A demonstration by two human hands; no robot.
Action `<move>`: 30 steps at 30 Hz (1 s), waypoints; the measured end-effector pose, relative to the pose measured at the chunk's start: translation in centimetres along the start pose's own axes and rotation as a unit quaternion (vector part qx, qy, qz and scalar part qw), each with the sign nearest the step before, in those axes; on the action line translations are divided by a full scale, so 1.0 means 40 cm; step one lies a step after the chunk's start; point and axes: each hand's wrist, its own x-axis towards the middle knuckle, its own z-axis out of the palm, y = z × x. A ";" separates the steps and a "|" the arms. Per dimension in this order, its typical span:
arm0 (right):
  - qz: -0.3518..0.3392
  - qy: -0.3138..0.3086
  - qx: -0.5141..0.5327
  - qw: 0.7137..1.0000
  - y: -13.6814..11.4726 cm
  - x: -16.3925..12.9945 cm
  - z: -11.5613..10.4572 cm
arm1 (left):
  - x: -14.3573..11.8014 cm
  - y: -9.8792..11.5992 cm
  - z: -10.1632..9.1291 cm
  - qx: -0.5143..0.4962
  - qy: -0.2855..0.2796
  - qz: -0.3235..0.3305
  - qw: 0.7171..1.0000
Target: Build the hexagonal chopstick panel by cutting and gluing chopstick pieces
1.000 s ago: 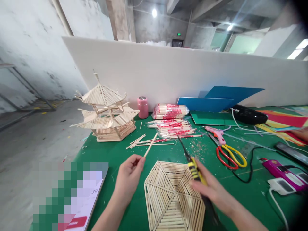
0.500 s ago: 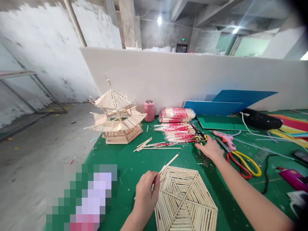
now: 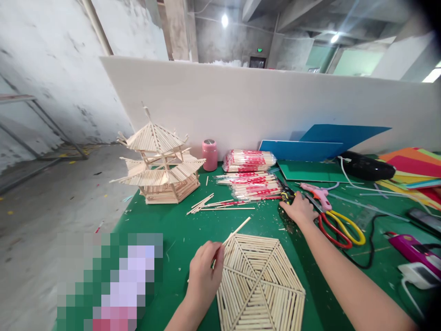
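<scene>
At lower centre of the frame our left hand (image 3: 203, 276) pinches a thin wooden stick (image 3: 236, 231) beside the hexagonal stick panel (image 3: 260, 285), while our right hand (image 3: 299, 208), right of centre, lies closed over the yellow-handled cutters (image 3: 285, 193).

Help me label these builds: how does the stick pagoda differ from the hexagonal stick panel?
The stick pagoda stands upright in tiers near the table's far left edge; the hexagonal stick panel lies flat at the near edge. Nothing touches the pagoda; the left hand, holding a stick, rests at the panel's edge. Both are pale wooden sticks.
</scene>
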 end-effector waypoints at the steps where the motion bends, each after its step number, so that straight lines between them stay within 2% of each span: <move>1: -0.002 0.006 0.002 1.000 0.001 -0.001 0.003 | 0.000 0.000 0.000 0.000 -0.001 0.000 1.000; 6: -0.050 0.075 0.022 0.996 -0.006 -0.018 0.002 | 0.000 -0.002 0.002 0.000 -0.001 -0.002 1.000; 9: -0.099 0.112 0.039 0.988 0.014 -0.020 -0.014 | 0.002 -0.001 0.001 0.001 -0.001 -0.004 1.000; 12: -0.107 0.127 0.048 0.985 0.087 -0.006 -0.036 | 0.004 0.002 -0.002 0.007 0.005 -0.008 1.000; 16: -0.044 0.141 0.028 0.989 0.231 0.016 -0.062 | 0.007 0.007 -0.007 0.008 0.009 -0.011 1.000; 19: -0.025 0.124 0.008 0.992 0.313 0.030 -0.073 | 0.007 0.006 -0.007 0.005 0.010 -0.008 1.000; 21: -0.022 0.104 -0.002 0.994 0.338 0.048 -0.077 | 0.006 0.004 -0.005 0.006 0.010 -0.008 1.000; 27: -0.028 0.041 -0.031 0.998 0.317 0.117 -0.075 | 0.006 0.003 -0.003 0.012 0.000 -0.020 1.000; 30: -0.037 0.002 -0.052 0.998 0.311 0.120 -0.068 | 0.010 0.003 -0.006 0.019 -0.002 -0.036 0.999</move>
